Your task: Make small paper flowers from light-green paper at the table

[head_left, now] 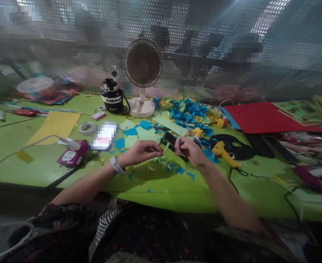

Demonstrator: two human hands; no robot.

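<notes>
My left hand (143, 153) wears a white wristband (117, 166); its thumb and fingertips are pinched on a small strip of light green paper (166, 147). A little to the right, my right hand (191, 150) is closed around a slender, pen-like thing with a blue part (180, 143), whose exact kind is unclear. Beneath both hands lie small green and blue paper scraps (177, 168). A black stapler-like object (170, 138) rests just behind my right hand, partly hidden by it.
A pile of folded blue, yellow and green paper pieces (188, 111) lies behind the hands. Around are a fan (143, 64), a black bottle (112, 96), a phone (104, 136), a purple power socket (73, 154), a yellow glue gun (225, 154) with its cord, and red sheets (265, 117).
</notes>
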